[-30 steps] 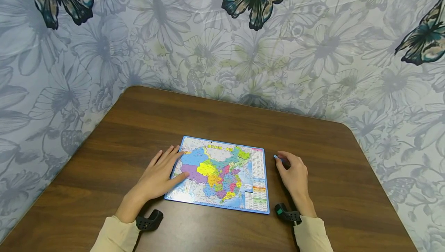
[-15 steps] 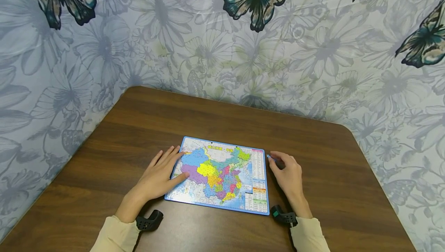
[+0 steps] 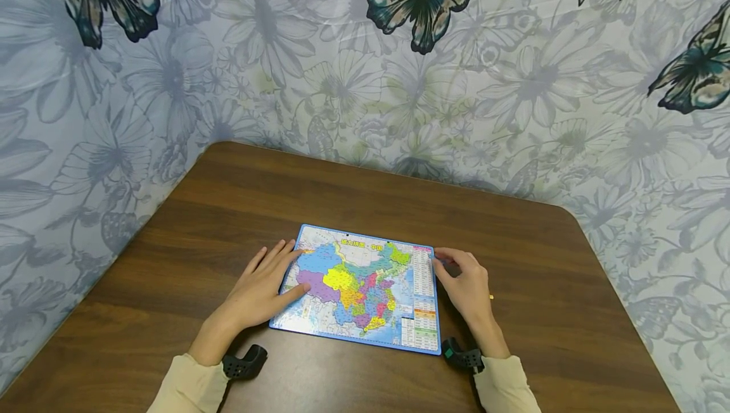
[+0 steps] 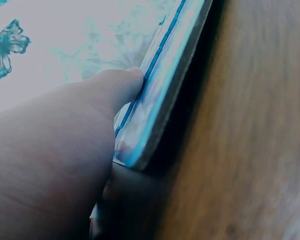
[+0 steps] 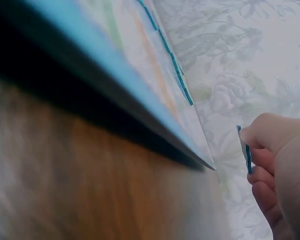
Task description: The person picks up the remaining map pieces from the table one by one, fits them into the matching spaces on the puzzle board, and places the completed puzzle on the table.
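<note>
A flat map puzzle board (image 3: 319,324) with a blue border and a map of China in coloured provinces lies on the table. My left hand (image 3: 259,289) rests on its left side, fingers spread and thumb (image 4: 122,82) on the face of the board. At the upper right edge of the board is my right hand (image 3: 464,280). Between its thumb and fingers it pinches a thin puzzle piece (image 5: 248,159), seen edge-on with a blue rim in the right wrist view. In the head view the fingers mostly hide that piece.
The brown wooden table (image 3: 228,191) runs back to a wall covering (image 3: 342,102) printed with flowers and butterflies. A small yellow bit (image 3: 491,297) shows just beside my right wrist. Both wrists carry black camera mounts (image 3: 245,362).
My right hand has moved left with the pinched puzzle piece, from beside the board to its upper right edge. The yellow bit has come into sight. My left hand has stayed in place.
</note>
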A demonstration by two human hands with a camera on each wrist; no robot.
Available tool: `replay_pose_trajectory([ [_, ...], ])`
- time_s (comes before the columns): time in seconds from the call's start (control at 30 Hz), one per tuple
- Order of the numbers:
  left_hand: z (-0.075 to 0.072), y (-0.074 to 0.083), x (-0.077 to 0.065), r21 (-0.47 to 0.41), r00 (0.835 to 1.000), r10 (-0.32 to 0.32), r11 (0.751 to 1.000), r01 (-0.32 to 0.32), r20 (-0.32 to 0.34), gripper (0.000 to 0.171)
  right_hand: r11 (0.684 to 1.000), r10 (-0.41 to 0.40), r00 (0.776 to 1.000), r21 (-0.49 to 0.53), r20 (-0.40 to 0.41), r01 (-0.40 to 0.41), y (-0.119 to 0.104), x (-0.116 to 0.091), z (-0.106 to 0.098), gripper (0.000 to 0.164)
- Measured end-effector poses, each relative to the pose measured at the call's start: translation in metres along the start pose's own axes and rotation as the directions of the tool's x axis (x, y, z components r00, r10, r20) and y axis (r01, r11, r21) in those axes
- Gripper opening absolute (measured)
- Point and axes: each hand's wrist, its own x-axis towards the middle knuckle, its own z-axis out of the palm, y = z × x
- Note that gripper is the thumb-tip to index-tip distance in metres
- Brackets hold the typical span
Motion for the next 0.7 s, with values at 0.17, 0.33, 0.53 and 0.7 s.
replay_pose_trajectory([
  [0.17,0.001,0.000,0.000,0.004,1.000,0.001,1.000,-0.001,-0.003,0.078,1.000,-0.028,1.000,0.006,0.010,0.028,-0.003,0.004,-0.003,0.022],
  [0.33,0.001,-0.001,0.001,0.008,1.000,0.002,1.000,-0.002,-0.004,0.078,0.998,-0.057,0.998,0.012,0.018,0.057,-0.009,0.009,-0.004,0.022],
  [0.53,0.002,-0.001,0.001,0.009,1.000,0.001,1.000,-0.001,-0.004,0.079,0.997,-0.071,0.996,0.031,0.058,0.069,-0.018,0.012,0.001,0.022],
  [0.7,0.001,0.000,0.000,0.008,1.000,0.000,1.000,0.000,-0.007,0.079,0.996,-0.074,0.993,0.049,0.094,0.070,-0.025,0.014,0.010,0.022],
])
